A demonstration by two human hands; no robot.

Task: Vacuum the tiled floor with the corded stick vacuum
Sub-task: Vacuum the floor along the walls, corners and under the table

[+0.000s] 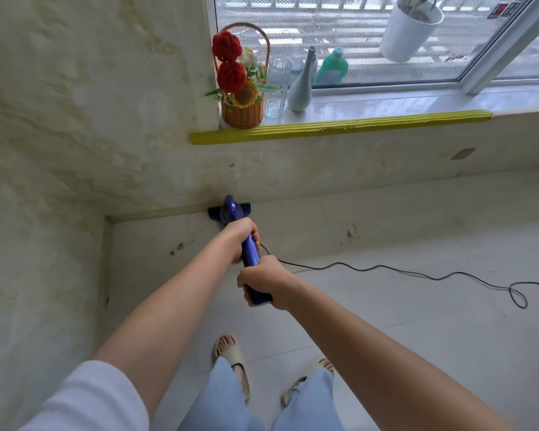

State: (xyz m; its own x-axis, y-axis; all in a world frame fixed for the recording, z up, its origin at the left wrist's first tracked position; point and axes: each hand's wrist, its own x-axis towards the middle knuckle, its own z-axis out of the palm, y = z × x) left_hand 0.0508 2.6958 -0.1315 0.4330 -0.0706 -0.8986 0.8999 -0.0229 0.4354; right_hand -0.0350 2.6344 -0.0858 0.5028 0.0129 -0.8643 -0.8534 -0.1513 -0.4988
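Tiled floor (417, 306) meets wall where both hands, left hand (241, 236) and right hand (262, 279), grip the vacuum (251, 255), hiding its wand.

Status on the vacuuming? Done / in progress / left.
Done: cannot tell; no cleaned patch is distinguishable.
In progress: left hand and right hand grip the blue vacuum; its head is against the wall base.
Left: dark specks and remain on the floor; cord lies across it.

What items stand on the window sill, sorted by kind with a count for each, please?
Flower basket: 1
Clear glass: 1
White vase: 1
Green bottle: 1
White utensil holder: 1
Total: 5
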